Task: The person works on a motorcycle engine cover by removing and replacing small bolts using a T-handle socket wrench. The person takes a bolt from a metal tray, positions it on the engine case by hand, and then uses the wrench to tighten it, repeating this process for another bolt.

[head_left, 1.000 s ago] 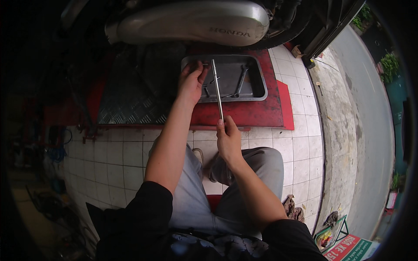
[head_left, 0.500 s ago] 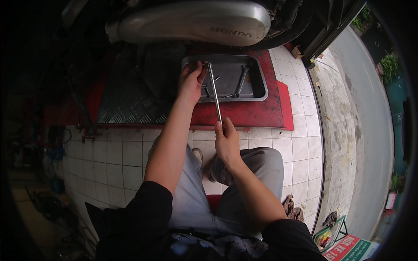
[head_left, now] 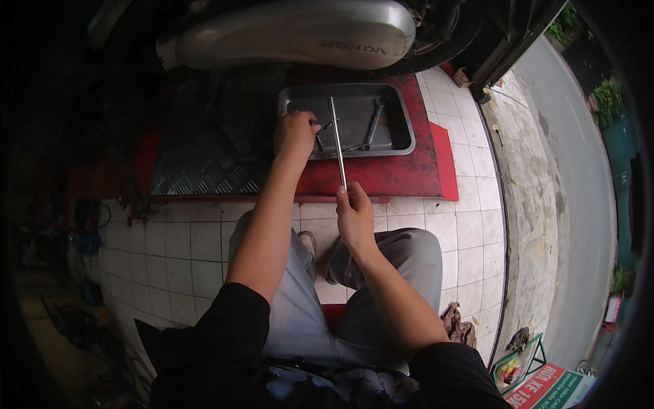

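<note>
My right hand [head_left: 355,217] is closed round the lower end of a long, thin silver metal rod [head_left: 337,143], which slants up over a grey metal tray [head_left: 354,112]. Over the tray's left side, my left hand [head_left: 295,133] is bent down with its fingers drawn together. Anything it grips is hidden, though a small dark metal piece [head_left: 319,142] shows just beside its fingertips. A combination wrench [head_left: 372,125] lies in the right part of the tray, and other small metal parts lie near the middle.
The tray stands on a red metal platform [head_left: 409,178] with a dark tread plate [head_left: 204,174] to the left. Above is a motorbike with a silver cover [head_left: 293,37]. White tiles [head_left: 174,238] lie below; a road [head_left: 579,170] runs along the right.
My left hand has come away from the rod's upper end and dropped lower into the tray's left side. The right hand keeps its hold on the rod.
</note>
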`<state>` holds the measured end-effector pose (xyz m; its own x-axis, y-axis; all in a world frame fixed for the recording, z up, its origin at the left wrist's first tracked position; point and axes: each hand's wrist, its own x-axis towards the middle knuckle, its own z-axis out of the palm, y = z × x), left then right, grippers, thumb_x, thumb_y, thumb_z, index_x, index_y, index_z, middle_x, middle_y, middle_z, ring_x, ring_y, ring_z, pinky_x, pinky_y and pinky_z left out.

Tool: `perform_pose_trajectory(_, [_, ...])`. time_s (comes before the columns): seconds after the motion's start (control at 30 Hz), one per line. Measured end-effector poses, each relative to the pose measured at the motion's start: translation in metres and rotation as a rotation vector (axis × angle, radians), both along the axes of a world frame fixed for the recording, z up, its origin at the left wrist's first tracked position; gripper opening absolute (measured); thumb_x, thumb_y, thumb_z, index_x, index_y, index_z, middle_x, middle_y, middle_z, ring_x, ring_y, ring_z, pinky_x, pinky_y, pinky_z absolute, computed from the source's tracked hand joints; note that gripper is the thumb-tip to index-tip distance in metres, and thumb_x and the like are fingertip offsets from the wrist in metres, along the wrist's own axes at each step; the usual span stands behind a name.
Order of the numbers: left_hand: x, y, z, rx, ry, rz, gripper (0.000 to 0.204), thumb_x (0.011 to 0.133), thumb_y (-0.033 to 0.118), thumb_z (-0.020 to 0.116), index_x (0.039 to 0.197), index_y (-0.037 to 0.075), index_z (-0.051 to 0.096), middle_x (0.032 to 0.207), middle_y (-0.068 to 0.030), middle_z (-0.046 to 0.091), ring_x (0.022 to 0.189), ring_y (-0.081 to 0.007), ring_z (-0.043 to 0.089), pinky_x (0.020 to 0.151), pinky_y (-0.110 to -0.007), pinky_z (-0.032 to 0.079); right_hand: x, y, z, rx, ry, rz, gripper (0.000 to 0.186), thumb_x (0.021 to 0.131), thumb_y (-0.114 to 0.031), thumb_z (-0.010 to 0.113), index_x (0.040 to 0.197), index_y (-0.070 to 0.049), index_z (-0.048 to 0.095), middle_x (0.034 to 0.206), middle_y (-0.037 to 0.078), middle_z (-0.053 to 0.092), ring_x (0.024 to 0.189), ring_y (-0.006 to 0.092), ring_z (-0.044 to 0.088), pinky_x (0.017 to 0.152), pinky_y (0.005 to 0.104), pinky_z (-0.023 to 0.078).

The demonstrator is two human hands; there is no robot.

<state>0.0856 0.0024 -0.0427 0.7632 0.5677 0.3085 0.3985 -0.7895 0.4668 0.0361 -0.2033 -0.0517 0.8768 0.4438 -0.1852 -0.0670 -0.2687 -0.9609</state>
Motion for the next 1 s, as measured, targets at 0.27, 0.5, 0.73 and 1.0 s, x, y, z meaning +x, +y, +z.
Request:
perform_pose_trajectory(0.27, [0.017,-0.009,0.007,0.014,-0.055,-0.058,0.012,0.078,0.016,0.077,0.088,0.010,0.073,0.092,-0.0099,0.068,0.095,-0.0317,0.062,0.082,-0.043,0.052,0.002,0.001,0.000,0.062,0.055,-0.018,0.027,0.103,-0.025,0.051,0.102,0.001,0.058,0.076,0.013,0.060,0.069,0.0193,0.055,0.066,0.0354,0.044])
perform_pose_trajectory(0.5, [0.021,-0.009,-0.012,0.107,0.003,-0.089,0.012,0.078,0.015,0.077,0.086,0.009,0.070,0.089,-0.0088,0.067,0.092,-0.0311,0.063,0.079,-0.044,0.053,0.002,0.000,0.000,0.154,0.096,-0.022,0.024,0.103,-0.023,0.051,0.097,0.000,0.057,0.071,0.005,0.054,0.065,0.0129,0.048,0.060,0.0313,0.040])
perform_pose_trajectory(0.73, [0.018,0.001,0.009,-0.569,-0.318,-0.245,0.012,0.089,0.010,0.069,0.096,0.002,0.065,0.081,-0.0093,0.071,0.075,-0.0207,0.070,0.068,-0.032,0.053,0.005,-0.002,0.000,0.157,0.117,-0.016,0.023,0.104,-0.023,0.051,0.100,0.000,0.057,0.072,0.004,0.054,0.066,0.0118,0.048,0.061,0.0301,0.041])
perform_pose_trajectory(1.0, [0.013,0.002,0.020,-0.728,-0.658,-0.264,0.018,0.089,0.014,0.072,0.103,0.002,0.069,0.093,-0.0048,0.072,0.088,-0.0136,0.066,0.078,-0.028,0.051,0.004,0.002,-0.009,0.224,0.084,-0.012,0.023,0.104,-0.027,0.052,0.092,-0.007,0.055,0.063,-0.007,0.040,0.052,0.0028,0.034,0.044,0.0233,0.025])
